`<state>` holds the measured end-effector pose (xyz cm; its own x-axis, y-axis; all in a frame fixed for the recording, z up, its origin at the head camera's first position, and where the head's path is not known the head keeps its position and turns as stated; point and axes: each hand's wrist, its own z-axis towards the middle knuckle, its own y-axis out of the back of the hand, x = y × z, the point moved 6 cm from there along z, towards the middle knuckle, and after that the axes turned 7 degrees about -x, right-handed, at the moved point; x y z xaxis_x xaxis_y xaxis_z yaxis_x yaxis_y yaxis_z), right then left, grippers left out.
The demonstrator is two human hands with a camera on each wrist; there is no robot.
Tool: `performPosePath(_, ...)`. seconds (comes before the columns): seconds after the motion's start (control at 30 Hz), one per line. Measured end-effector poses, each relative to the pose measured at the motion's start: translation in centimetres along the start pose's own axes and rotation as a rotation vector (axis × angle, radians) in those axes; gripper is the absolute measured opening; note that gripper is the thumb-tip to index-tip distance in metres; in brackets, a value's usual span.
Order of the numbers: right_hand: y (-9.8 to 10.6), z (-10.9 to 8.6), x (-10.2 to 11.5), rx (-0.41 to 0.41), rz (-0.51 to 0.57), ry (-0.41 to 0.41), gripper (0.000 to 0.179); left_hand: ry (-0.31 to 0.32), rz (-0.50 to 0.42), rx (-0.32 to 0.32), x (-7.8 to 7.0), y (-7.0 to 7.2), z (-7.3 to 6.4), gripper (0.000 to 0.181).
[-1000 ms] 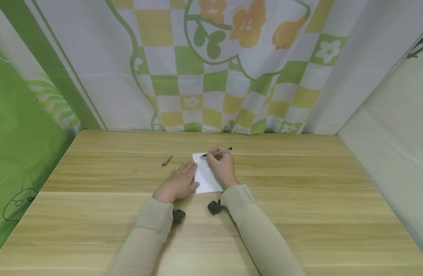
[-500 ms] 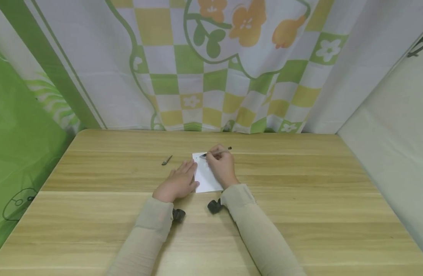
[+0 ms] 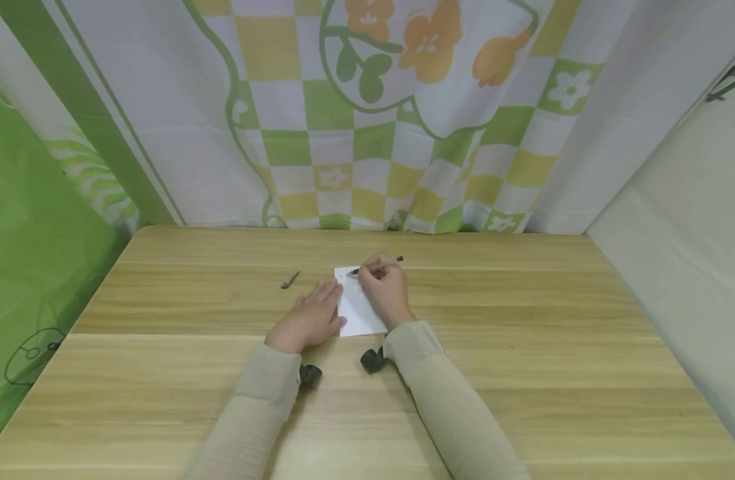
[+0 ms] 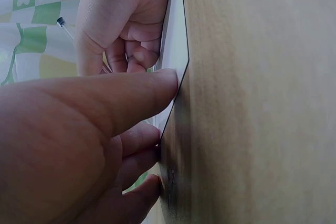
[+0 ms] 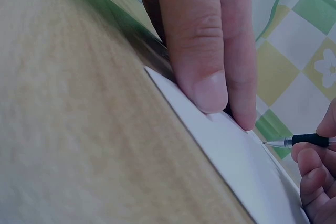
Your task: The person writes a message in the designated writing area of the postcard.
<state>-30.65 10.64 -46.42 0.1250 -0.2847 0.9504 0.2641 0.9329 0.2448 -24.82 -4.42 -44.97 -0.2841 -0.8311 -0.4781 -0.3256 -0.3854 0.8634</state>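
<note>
A small white sheet of paper (image 3: 356, 312) lies on the table, with a few tiny marks near its upper left corner. My left hand (image 3: 310, 317) rests along its left edge, fingers stretched out; in the left wrist view its thumb (image 4: 142, 95) presses on the paper's near edge. My right hand (image 3: 388, 288) pinches a clear-barrelled pen with a black grip (image 5: 307, 140) and lies over the paper's right side. The pen point is right at the paper near the top. A small dark piece like a pen cap (image 3: 290, 279) lies left of the paper.
The wooden table (image 3: 523, 367) spreads out around both arms. A patterned curtain (image 3: 379, 167) hangs along its far edge, with a green cloth (image 3: 37, 233) at the left and a white one (image 3: 685, 220) at the right. Black wrist cameras (image 3: 373, 360) sit at the cuffs.
</note>
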Motion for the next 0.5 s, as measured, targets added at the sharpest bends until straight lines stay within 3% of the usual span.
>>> performPosePath(0.27,-0.07,0.00,-0.17,0.010,0.004,-0.013,0.006,0.000,0.009,0.005,0.91,-0.84,0.65,0.072)
performPosePath(0.5,-0.02,0.05,0.02,0.003,-0.006,0.005,0.007,0.007,0.006,0.015,0.05,-0.07,0.08,0.071)
